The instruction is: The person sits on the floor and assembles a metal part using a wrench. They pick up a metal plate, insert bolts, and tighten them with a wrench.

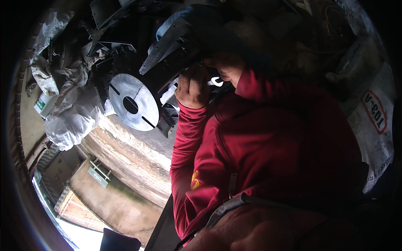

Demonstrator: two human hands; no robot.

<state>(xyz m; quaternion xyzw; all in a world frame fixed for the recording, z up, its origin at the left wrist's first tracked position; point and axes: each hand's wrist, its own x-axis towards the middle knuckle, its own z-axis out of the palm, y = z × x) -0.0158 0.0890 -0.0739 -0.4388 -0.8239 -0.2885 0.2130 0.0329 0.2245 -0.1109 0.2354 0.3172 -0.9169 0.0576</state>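
Observation:
My left hand (192,87) is closed, its fingers curled at the lower end of a dark metal assembly (184,56). Close beside it on the right, my right hand (228,66) has its fingers pinched together at the same shadowed spot. What the fingertips hold is hidden. Between the two hands shows the bright open jaw of a wrench (216,81); I cannot tell which hand, if either, grips it. A grey flat metal bracket with holes (161,50) slants up and away from my left hand. Left of that hand is a round slotted metal disc (140,102).
Crumpled white plastic bags (77,119) and a white container with a green label (44,103) lie at the left. Metal scraps (109,46) are heaped beyond the disc. A printed white sack (372,125) stands at the right. Dark shadow covers the far area.

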